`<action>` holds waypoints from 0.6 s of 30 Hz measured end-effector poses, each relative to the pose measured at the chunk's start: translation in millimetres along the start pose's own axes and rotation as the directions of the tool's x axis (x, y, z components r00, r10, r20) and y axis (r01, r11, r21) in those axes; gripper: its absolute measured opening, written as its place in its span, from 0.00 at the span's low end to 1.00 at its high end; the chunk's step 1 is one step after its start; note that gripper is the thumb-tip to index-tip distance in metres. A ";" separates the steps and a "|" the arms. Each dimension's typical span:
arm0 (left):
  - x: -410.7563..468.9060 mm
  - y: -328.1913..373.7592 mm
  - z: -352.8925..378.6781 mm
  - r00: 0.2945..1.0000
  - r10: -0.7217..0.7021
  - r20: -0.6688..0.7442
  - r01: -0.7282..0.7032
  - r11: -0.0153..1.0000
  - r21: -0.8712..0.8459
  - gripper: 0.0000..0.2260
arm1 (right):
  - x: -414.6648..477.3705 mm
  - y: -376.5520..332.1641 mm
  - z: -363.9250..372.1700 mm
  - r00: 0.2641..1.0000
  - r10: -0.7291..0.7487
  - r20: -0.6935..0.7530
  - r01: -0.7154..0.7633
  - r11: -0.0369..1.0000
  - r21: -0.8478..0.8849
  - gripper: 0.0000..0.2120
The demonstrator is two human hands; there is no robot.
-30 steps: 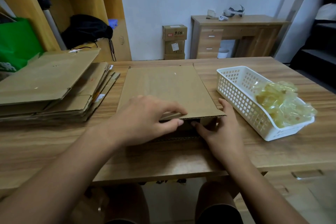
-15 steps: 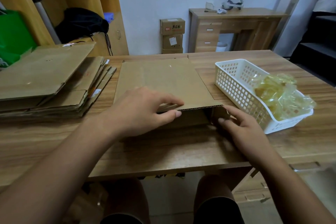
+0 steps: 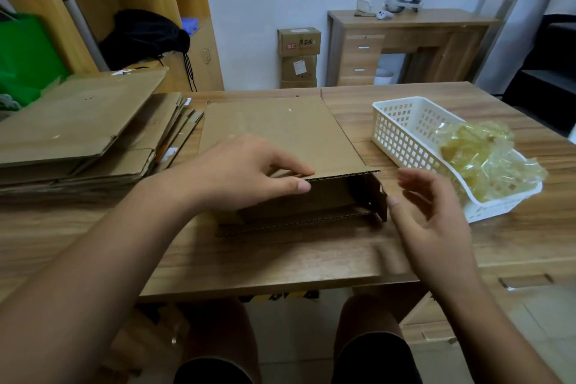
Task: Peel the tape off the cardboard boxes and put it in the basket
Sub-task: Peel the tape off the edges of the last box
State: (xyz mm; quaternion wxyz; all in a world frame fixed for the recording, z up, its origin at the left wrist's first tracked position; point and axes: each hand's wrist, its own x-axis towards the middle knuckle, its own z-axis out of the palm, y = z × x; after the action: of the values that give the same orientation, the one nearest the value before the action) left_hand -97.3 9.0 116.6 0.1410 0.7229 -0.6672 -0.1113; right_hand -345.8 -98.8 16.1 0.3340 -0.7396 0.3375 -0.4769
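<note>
1. Writing first: by the back wall the upper carton (image 3: 299,42) shows a red mark and dark characters, too small to read. The lower carton (image 3: 291,72) beneath it wears a white label, and its print is illegible too.
2. A white sticker peeks from the edge of the stack of flattened cardboard (image 3: 78,128) at the left of the surface (image 3: 280,259). No words can be made out on it.
3. Centre stage is the cardboard box (image 3: 280,134), lying flat with its near end lifted open so the corrugated edge faces the camera.
4. The left hand (image 3: 249,171) has it: the fingers lie across the top panel, the thumb (image 3: 296,187) is tucked under the near edge, and the panel is pinched between them.
5. The right hand (image 3: 436,212) holds nothing, with its fingers loosely spread. It hovers just right of the box's upright side flap, thumb tip right at the flap; whether it touches cannot be told.
6. The white basket (image 3: 402,137) stands on the surface just beyond the right hand, near the box's right side and apart from it.
7. Crumpled yellowish tape (image 3: 486,162) is heaped in the basket's near end, spilling above the rim.
8. Whether any tape sits on the box in hand cannot be told from this view.
9. Background: a green bag (image 3: 25,53) and a black bag (image 3: 143,34) sit on the shelving at left, and a headset (image 3: 403,3) lies on the far surface (image 3: 436,20).
</note>
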 end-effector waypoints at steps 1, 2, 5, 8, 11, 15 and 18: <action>0.5 -1.0 -1.4 1.000 -0.003 0.014 0.003 1.000 -0.011 0.17 | -5.6 -6.8 0.0 0.995 -0.068 -0.079 0.064 0.997 -0.051 0.12; 1.3 -1.7 -2.9 1.000 -0.005 0.026 0.006 1.000 -0.021 0.18 | -11.3 -14.6 1.0 0.982 -0.134 -0.134 0.122 0.988 -0.090 0.11; 3.8 -3.1 -5.6 0.999 -0.007 0.037 0.009 0.999 -0.038 0.18 | -29.5 -37.4 11.6 0.959 -0.279 -0.047 0.274 0.957 -0.097 0.11; 6.7 -3.7 -6.9 0.998 -0.007 0.069 0.009 0.999 -0.032 0.20 | -39.7 -57.9 34.2 0.924 -0.231 0.305 0.261 0.963 -0.061 0.15; 7.1 -5.2 -6.7 0.996 0.000 0.091 0.005 0.998 -0.058 0.18 | -36.7 -70.6 61.8 0.857 -0.090 0.507 0.185 0.973 -0.140 0.22; 5.5 -9.9 -6.2 0.999 0.015 0.052 -0.011 0.997 -0.076 0.13 | -24.9 -79.9 90.7 0.789 0.045 0.613 0.049 0.989 -0.137 0.20; 5.1 -13.0 -5.6 0.999 0.019 0.041 -0.016 0.996 -0.092 0.13 | -21.9 -83.4 106.4 0.738 0.096 0.668 0.004 0.989 -0.147 0.19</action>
State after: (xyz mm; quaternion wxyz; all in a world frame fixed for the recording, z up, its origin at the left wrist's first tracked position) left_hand -82.8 5.1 117.4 0.1612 0.7072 -0.6705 -0.1556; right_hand -238.5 -16.7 39.4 0.3927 -0.8747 0.2445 -0.1447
